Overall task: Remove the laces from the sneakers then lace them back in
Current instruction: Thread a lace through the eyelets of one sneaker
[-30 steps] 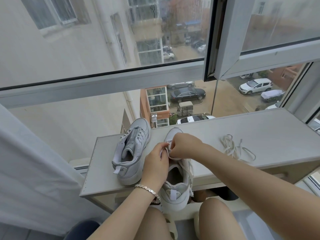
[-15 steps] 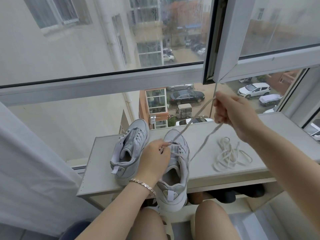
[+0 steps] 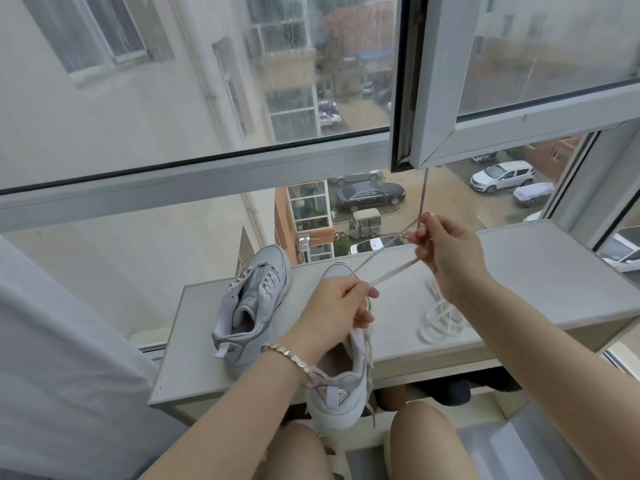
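Lace (image 3: pixel 394 270) stretched in two strands between hands: right hand (image 3: pixel 446 258) pinches it raised, likely to draw slack; left hand (image 3: pixel 332 306) pinches it over near sneaker (image 3: pixel 341 393) on bench (image 3: pixel 554 271). Second sneaker (image 3: pixel 256 299) sits left, loose lace (image 3: pixel 440 317) right, out of the way.

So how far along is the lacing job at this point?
One loose lace already lies on the shelf, and the left sneaker looks laceless. In hand: the right hand and left hand hold the second lace taut above the near sneaker. Left: apparently finishing that removal, then relacing both.
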Action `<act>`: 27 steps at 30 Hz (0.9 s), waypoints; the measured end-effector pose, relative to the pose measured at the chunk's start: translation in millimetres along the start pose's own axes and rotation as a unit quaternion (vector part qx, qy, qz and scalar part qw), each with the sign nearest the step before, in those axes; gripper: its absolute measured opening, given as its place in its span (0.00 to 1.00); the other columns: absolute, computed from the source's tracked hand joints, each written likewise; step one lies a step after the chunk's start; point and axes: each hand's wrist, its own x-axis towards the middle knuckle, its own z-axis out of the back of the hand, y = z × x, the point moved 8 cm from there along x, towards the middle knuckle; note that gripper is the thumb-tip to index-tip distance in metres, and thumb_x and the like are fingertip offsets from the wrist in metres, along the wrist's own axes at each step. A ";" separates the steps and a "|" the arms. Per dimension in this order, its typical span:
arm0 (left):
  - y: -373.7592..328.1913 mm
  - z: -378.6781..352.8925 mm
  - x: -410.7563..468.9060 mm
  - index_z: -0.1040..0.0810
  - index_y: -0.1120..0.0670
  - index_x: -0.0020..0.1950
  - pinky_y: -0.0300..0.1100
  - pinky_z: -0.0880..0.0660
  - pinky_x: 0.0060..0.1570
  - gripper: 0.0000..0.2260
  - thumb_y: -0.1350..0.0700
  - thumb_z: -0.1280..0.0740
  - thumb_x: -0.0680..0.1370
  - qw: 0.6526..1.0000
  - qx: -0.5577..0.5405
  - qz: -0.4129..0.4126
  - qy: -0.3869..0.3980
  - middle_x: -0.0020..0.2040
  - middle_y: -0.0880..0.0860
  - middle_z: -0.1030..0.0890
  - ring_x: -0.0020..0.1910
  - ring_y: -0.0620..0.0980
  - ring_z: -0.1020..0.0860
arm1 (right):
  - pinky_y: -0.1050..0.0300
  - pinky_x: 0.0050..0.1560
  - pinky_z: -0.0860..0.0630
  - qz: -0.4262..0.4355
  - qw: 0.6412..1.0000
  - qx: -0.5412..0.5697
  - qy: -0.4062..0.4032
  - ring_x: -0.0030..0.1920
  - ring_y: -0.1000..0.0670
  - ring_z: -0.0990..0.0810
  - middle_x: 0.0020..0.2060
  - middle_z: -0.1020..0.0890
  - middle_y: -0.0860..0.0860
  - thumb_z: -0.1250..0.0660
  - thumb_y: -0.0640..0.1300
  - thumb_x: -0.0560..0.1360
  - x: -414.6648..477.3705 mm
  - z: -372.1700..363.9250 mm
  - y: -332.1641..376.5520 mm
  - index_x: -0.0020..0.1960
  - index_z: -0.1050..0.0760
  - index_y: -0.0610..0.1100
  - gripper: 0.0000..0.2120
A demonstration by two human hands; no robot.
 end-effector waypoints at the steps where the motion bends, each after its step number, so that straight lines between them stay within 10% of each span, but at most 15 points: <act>1: 0.2 7.4 -0.9 0.23 0.59 0.43 0.33 0.27 0.33 0.11 0.61 0.43 0.80 1.000 0.015 0.001 -0.002 0.24 0.47 0.29 0.28 0.44 0.26 | 0.68 0.24 0.34 0.003 1.000 0.002 -0.018 0.28 0.55 0.27 0.25 0.26 0.51 0.42 0.36 0.79 2.6 7.4 -1.0 0.40 0.27 0.41 0.11; 6: 1.3 36.1 -2.4 0.25 0.58 0.46 0.37 0.23 0.47 0.10 0.60 0.45 0.81 0.997 -0.064 0.012 -0.049 0.41 0.52 0.16 0.44 0.48 0.18 | 0.56 0.55 0.26 -0.106 0.982 -0.144 -0.064 0.42 0.50 0.25 0.40 0.23 0.47 0.39 0.41 0.79 9.8 29.0 -43.0 0.45 0.26 0.38 0.08; 11: 0.5 26.1 8.4 0.27 0.55 0.46 0.45 0.31 0.64 0.09 0.59 0.45 0.82 0.987 -0.140 0.009 -0.073 0.51 0.49 0.17 0.58 0.46 0.23 | 0.63 0.40 0.29 -0.096 0.926 -0.320 0.178 0.41 0.55 0.23 0.41 0.20 0.52 0.34 0.38 0.75 -40.3 -20.7 -57.6 0.52 0.22 0.46 0.07; 14: -0.7 12.8 12.1 0.28 0.54 0.47 0.41 0.22 0.49 0.08 0.57 0.45 0.82 0.992 -0.110 0.017 -0.063 0.56 0.46 0.19 0.49 0.39 0.22 | 0.71 0.32 0.32 -0.053 0.889 -0.361 0.278 0.32 0.61 0.25 0.34 0.20 0.54 0.33 0.39 0.74 -65.8 -43.5 -56.6 0.49 0.20 0.42 0.05; 24: -11.5 18.3 23.0 0.29 0.55 0.53 0.31 0.34 0.45 0.07 0.56 0.46 0.82 0.997 -0.034 -0.015 -0.066 0.55 0.47 0.20 0.53 0.41 0.26 | 0.65 0.25 0.37 -0.106 0.925 -0.295 0.215 0.23 0.55 0.30 0.35 0.16 0.45 0.44 0.37 0.78 -54.0 -30.7 -55.3 0.39 0.34 0.42 0.09; 27: -6.5 25.0 24.0 0.25 0.58 0.47 0.35 0.34 0.36 0.12 0.55 0.45 0.81 0.975 0.199 -0.027 -0.096 0.41 0.51 0.22 0.40 0.47 0.26 | 0.66 0.22 0.36 -0.119 0.951 -0.235 0.162 0.21 0.55 0.32 0.28 0.19 0.46 0.45 0.38 0.80 -42.9 -21.3 -53.5 0.39 0.35 0.42 0.10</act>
